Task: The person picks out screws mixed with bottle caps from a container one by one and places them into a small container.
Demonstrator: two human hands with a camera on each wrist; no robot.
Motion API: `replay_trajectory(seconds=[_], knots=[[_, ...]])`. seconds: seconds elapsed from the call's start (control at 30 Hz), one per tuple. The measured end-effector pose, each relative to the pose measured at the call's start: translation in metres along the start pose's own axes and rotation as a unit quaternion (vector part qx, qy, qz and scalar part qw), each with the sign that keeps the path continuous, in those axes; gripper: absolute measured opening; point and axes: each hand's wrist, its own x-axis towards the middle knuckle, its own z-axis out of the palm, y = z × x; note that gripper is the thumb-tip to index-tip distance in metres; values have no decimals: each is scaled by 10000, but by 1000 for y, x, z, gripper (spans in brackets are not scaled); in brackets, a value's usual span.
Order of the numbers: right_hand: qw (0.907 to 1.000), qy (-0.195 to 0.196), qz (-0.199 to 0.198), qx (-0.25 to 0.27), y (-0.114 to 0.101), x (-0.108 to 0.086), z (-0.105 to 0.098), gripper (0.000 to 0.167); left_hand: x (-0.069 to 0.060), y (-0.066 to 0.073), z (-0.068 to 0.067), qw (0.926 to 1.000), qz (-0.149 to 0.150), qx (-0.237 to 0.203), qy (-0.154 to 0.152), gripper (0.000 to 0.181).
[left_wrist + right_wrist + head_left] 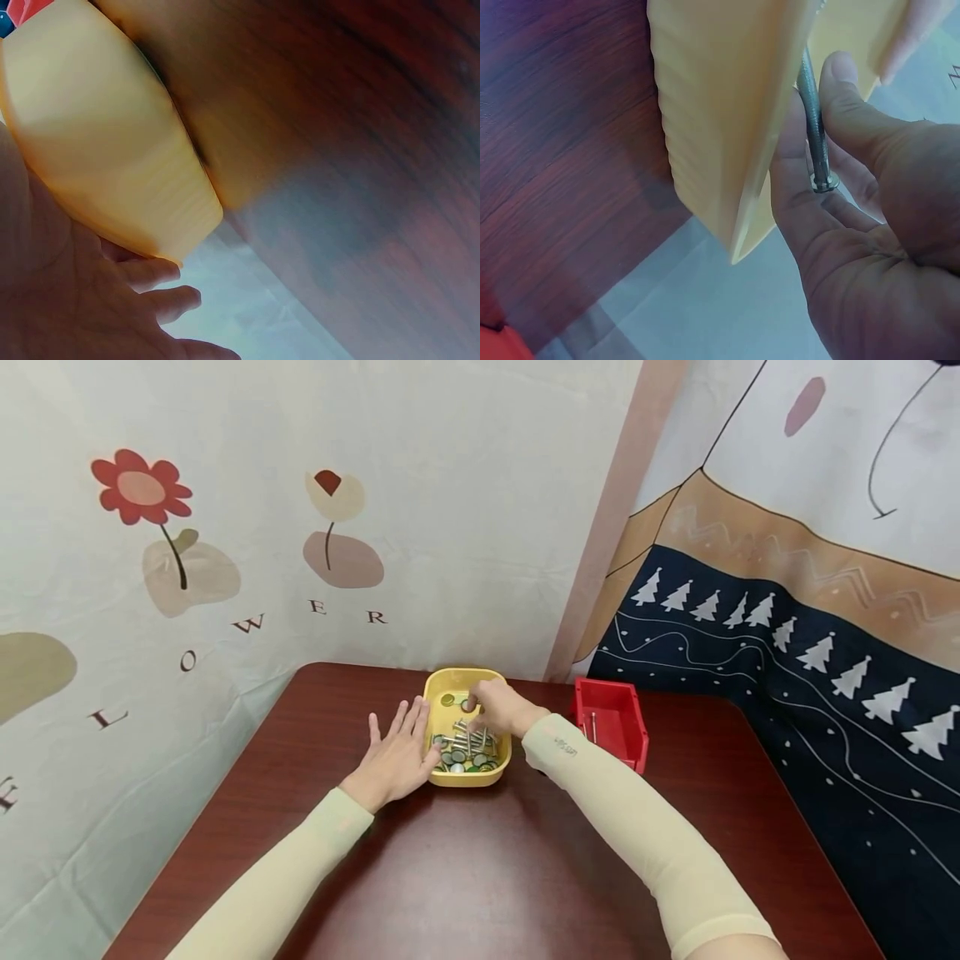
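- Your left hand (396, 758) lies at the left side of the yellow tray (467, 780), with its fingers straight and spread and the thumb at the rim. I judge that this is for steadying the tray; how hard you press, I cannot tell.
- Your right hand (498, 706) is above the tray, and its thumb and fingers pinch one metal bolt (814, 124). The flat head of this bolt is toward your palm, and its other end is partly hidden by the tray wall. Such a light pinch probably suits a thin, hard shank.
- In the tray, more loose bolts (465, 745) lie crosswise among round caps (459, 768), mostly at the near end. The high wall seems useful here, because it stops the small pieces from rolling away.
- The tray stands on the brown counter (450, 877), in front of you, where both hands can reach it.
- The red bin (624, 731) stands to the right of the tray, well apart from your left hand. At least one thin metal piece (594, 727) is inside. Its place, near your right arm, perhaps makes the reach short.
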Motion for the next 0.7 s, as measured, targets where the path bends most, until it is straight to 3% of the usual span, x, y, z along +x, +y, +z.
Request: replay_trajectory(seconds=[0.1, 0.13, 0.37, 0.5, 0.7], knots=[[9998, 188, -59, 104, 1, -6, -3, 40, 0, 0, 0, 10000, -12, -28, 22, 84], [9998, 191, 4, 88, -16, -19, -14, 38, 0, 0, 0, 10000, -16, -33, 28, 84], [9980, 629, -74, -21, -24, -41, -20, 27, 0, 1, -1, 10000, -40, -43, 25, 84], [9975, 669, -23, 224, -22, -45, -21, 26, -1, 1, 0, 10000, -50, -38, 29, 83], [9956, 782, 295, 424, -16, -49, -24, 39, 1, 1, -1, 10000, -38, -37, 16, 83]])
